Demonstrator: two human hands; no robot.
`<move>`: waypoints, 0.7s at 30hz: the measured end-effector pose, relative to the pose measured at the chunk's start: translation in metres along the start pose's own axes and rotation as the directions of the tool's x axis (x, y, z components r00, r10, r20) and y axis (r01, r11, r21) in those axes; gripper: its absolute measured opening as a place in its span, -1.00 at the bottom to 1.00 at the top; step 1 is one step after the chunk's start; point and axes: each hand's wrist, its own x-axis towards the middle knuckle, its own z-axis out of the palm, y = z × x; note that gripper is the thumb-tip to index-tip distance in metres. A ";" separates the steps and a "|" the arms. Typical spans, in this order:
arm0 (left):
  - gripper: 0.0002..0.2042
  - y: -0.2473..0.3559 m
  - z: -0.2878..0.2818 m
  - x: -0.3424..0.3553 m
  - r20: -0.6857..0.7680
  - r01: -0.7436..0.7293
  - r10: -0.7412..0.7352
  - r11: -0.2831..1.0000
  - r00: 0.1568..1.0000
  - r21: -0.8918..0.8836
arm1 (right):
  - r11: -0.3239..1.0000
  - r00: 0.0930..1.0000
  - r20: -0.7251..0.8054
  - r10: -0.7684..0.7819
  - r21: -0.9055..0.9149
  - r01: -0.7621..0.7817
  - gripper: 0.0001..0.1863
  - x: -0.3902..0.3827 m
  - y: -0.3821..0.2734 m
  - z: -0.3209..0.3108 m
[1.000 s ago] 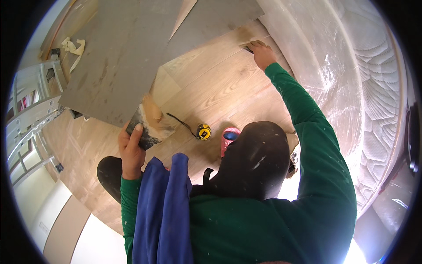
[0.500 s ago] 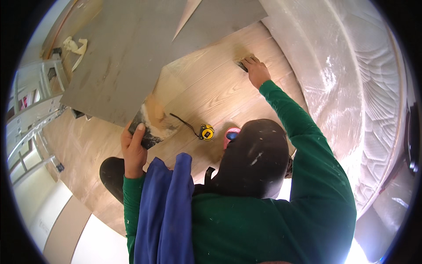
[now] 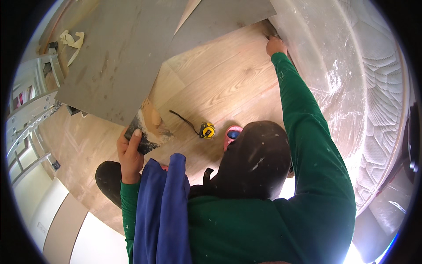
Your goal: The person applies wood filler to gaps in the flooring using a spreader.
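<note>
A long light-wood floor plank (image 3: 220,83) lies slanted across the floor in front of me. My left hand (image 3: 130,152) is closed on its near end, where a dark underside and a pale worn patch show. With the arm stretched out in a green sleeve, my right hand (image 3: 275,45) grips the plank's far corner, next to the plastic-covered mattress (image 3: 351,79). A yellow tape measure (image 3: 207,130) with its black strap rests on the plank between my hands. Beside it is a small red and blue object (image 3: 232,134).
Grey underlay sheets (image 3: 114,57) cover the floor beyond the plank. A crumpled pale rag (image 3: 72,39) lies at the far left near white furniture (image 3: 30,105). A blue cloth (image 3: 162,207) hangs over my shoulder. My dark knee (image 3: 107,180) is at the lower left.
My right hand has reached further along to the plank's far corner by the mattress. My left hand has kept its hold on the near end, and the plank has shifted slightly.
</note>
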 end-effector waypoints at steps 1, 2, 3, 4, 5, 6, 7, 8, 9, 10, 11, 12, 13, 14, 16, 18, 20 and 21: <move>-0.70 -0.001 -0.001 0.000 0.011 0.012 -0.012 1.000 1.000 -0.004 | 1.000 1.000 0.008 0.000 0.001 0.000 -0.67 -0.012 -0.005 0.000; -0.70 -0.003 -0.002 0.001 0.024 0.024 -0.023 1.000 0.999 -0.008 | 0.997 0.998 0.009 0.058 0.042 -0.059 -0.68 -0.033 -0.022 0.011; -0.70 -0.001 -0.001 0.002 0.031 0.020 -0.020 1.000 0.999 -0.014 | 0.990 0.994 0.001 0.106 0.089 -0.106 -0.68 -0.057 -0.054 0.010; -0.70 -0.004 -0.003 0.004 0.039 0.023 -0.022 1.000 0.999 -0.016 | 0.997 1.000 -0.007 -0.011 0.077 0.011 -0.69 -0.086 -0.079 0.004; -0.70 -0.005 -0.004 0.005 0.046 0.019 -0.018 1.000 0.999 -0.013 | 0.989 0.992 -0.017 -0.127 0.070 0.128 -0.69 -0.104 -0.095 -0.004; -0.71 -0.001 -0.003 0.007 0.055 0.010 -0.010 1.000 0.998 -0.007 | 0.982 0.987 0.017 -0.160 0.102 0.157 -0.68 -0.099 -0.094 -0.010; -0.71 0.000 0.000 0.009 0.065 0.004 -0.003 1.000 0.998 -0.017 | 0.976 0.982 0.054 -0.183 0.125 0.176 -0.67 -0.094 -0.084 -0.008; -0.71 0.004 0.005 0.010 0.072 -0.002 0.004 1.000 0.997 -0.025 | 0.969 0.973 0.092 -0.211 0.151 0.196 -0.66 -0.087 -0.073 -0.006; -0.71 0.005 0.006 0.007 0.060 -0.009 0.011 1.000 0.998 -0.029 | 0.963 0.972 0.080 -0.220 0.175 0.204 -0.59 -0.077 -0.070 -0.016; -0.71 0.004 0.006 0.008 0.060 -0.015 0.017 0.999 0.998 -0.030 | 0.972 0.973 0.080 -0.217 0.112 0.207 -0.55 -0.059 -0.055 -0.019; -0.71 0.004 0.007 0.010 0.078 -0.009 0.012 0.999 0.997 -0.033 | 0.973 0.984 -0.012 -0.179 0.142 0.179 -0.56 -0.034 -0.025 -0.011; -0.70 0.003 -0.001 0.003 0.056 -0.003 0.004 1.000 0.998 -0.020 | 0.984 0.993 0.032 -0.113 0.141 0.108 -0.55 -0.023 -0.029 -0.018; -0.70 0.002 -0.002 0.001 0.074 0.002 0.000 1.000 0.997 -0.016 | 0.991 0.997 0.027 -0.076 0.108 0.073 -0.56 -0.006 -0.009 -0.013; -0.70 0.000 -0.002 0.002 0.096 0.001 0.001 1.000 0.995 -0.016 | 0.997 0.999 0.013 -0.038 0.072 0.037 -0.58 0.014 0.012 -0.011; -0.67 -0.001 -0.012 -0.005 0.061 -0.001 0.001 1.000 0.998 -0.001 | 0.998 0.998 0.053 -0.042 0.038 0.040 -0.61 0.026 0.011 -0.009; -0.63 -0.006 -0.021 -0.006 0.012 0.011 -0.011 1.000 1.000 0.004 | 0.999 0.997 0.060 -0.046 -0.011 0.047 -0.63 0.031 0.006 0.000; -0.63 -0.006 -0.019 -0.003 0.026 0.001 0.000 1.000 1.000 -0.025 | 0.996 0.998 0.034 -0.046 -0.079 0.049 -0.65 0.024 0.004 0.013; -0.63 -0.006 -0.015 -0.001 0.036 -0.001 0.002 0.999 0.999 -0.036 | 0.993 0.999 0.024 -0.042 -0.112 0.045 -0.66 0.018 0.003 0.019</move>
